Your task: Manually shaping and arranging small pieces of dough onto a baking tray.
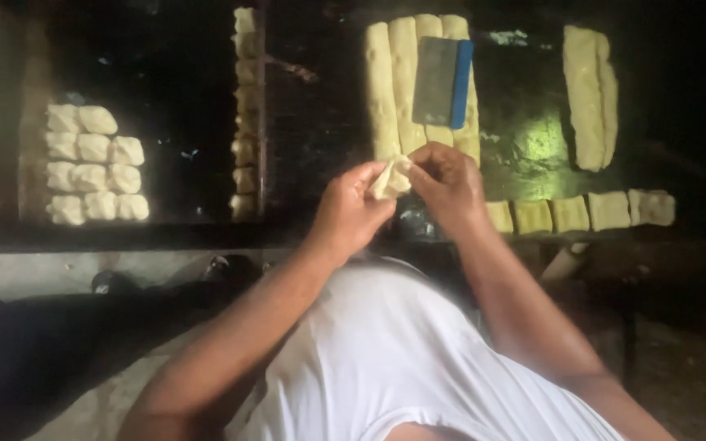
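Dough piece (390, 178) half hidden between left hand (351, 211), right hand (444, 181).

This looks like a small bakery or a food workshop, not a home kitchen. The room is dim, and the work happens on a long dark table (189, 82) that shines a little where the light falls. Many portions of pale dough lie on it in order: long dough logs (406, 82) side by side, a row of cut square pieces (586, 212) along the near edge, and a group of small shaped pieces (91, 163) on the left. A dough scraper (443, 82) with a blue handle rests on the logs. Such quantity and such a tool suggest production for sale.
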